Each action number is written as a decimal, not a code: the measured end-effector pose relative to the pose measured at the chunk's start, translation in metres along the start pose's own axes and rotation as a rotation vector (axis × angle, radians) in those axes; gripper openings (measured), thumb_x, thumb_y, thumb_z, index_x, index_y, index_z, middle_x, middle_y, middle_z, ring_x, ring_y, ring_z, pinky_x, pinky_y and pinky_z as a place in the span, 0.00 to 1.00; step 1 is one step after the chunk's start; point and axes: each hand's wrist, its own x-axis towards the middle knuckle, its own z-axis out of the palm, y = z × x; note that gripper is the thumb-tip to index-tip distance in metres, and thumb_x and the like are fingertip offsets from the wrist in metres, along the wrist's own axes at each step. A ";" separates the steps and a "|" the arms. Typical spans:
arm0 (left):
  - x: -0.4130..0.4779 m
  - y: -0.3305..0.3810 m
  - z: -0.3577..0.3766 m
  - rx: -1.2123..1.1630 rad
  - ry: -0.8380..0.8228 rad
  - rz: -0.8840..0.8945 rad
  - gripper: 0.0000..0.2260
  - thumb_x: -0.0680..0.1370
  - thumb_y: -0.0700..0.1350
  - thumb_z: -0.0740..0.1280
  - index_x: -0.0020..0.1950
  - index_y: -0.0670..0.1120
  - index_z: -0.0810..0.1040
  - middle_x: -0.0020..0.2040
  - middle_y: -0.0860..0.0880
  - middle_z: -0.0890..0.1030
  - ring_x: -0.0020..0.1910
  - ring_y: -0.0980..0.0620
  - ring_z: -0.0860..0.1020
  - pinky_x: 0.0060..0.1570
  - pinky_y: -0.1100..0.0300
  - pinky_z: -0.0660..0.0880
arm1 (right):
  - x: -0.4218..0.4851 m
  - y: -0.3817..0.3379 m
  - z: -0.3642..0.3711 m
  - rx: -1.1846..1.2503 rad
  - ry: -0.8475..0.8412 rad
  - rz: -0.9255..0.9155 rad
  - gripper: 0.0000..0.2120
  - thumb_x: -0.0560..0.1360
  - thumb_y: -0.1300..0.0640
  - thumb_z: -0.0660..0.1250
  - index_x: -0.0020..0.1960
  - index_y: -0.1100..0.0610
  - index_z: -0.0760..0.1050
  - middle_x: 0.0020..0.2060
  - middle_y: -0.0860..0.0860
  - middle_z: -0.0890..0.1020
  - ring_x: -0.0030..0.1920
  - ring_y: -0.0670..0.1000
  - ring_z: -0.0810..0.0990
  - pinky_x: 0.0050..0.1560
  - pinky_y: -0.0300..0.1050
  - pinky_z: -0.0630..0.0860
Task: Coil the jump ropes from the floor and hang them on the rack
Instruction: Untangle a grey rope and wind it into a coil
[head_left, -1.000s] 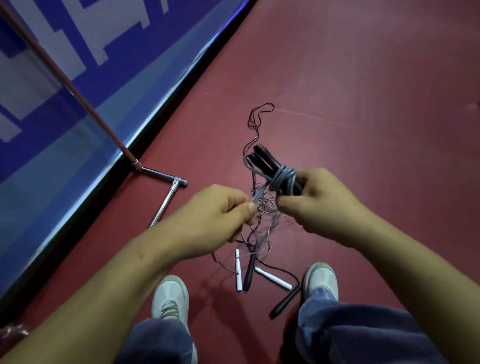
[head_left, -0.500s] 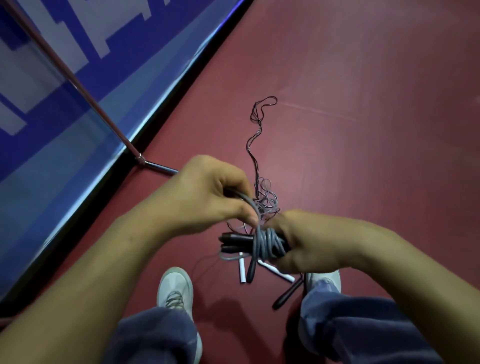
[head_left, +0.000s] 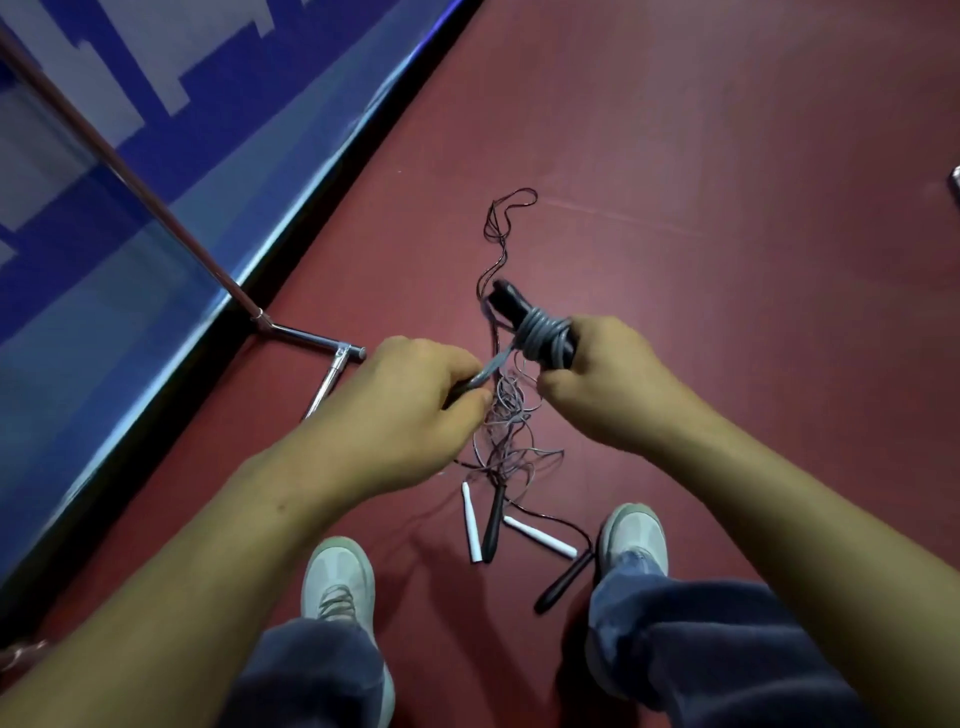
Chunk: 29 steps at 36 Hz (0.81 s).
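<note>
- Red floor (head_left: 701, 218) meets a blue wall panel (head_left: 171, 171) along its left edge.
- Right hand (head_left: 608, 384) grips the black handles of one grey jump rope (head_left: 543, 335), whose coil is wound round them. Left hand (head_left: 415, 410) pinches its loose tail, drawn taut.
- Half a second ago the bundle lay low and sideways. Now it is raised and points away, with the tail pulled left, so another turn is on. This coil looks nearly ready to hang.
- Between the shoes (head_left: 337, 587) lie one tangle of thin cords (head_left: 506, 431), two white handles (head_left: 470, 522) and two black handles (head_left: 493, 525), probably two ropes still to coil.
- One rack (head_left: 306, 335) stands at the floor's left edge.
</note>
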 end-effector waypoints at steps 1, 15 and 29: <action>-0.001 0.000 0.000 0.061 0.005 0.035 0.15 0.79 0.48 0.66 0.35 0.42 0.72 0.27 0.45 0.71 0.30 0.45 0.68 0.32 0.50 0.67 | -0.001 0.001 0.002 -0.079 -0.040 0.015 0.01 0.73 0.62 0.66 0.43 0.58 0.74 0.32 0.52 0.76 0.31 0.54 0.72 0.28 0.43 0.67; 0.003 -0.009 -0.019 -0.412 -0.037 0.051 0.06 0.67 0.36 0.80 0.36 0.45 0.86 0.31 0.53 0.84 0.31 0.61 0.80 0.35 0.69 0.73 | -0.038 -0.004 -0.007 -0.066 -0.663 -0.319 0.07 0.69 0.66 0.68 0.40 0.59 0.71 0.30 0.51 0.71 0.28 0.47 0.66 0.28 0.43 0.65; -0.001 0.000 0.003 -0.249 -0.115 -0.058 0.16 0.82 0.53 0.63 0.39 0.46 0.78 0.30 0.44 0.76 0.28 0.51 0.70 0.33 0.53 0.72 | -0.011 0.000 -0.018 0.640 -0.162 0.139 0.04 0.76 0.69 0.65 0.44 0.63 0.71 0.30 0.55 0.66 0.25 0.50 0.62 0.26 0.42 0.58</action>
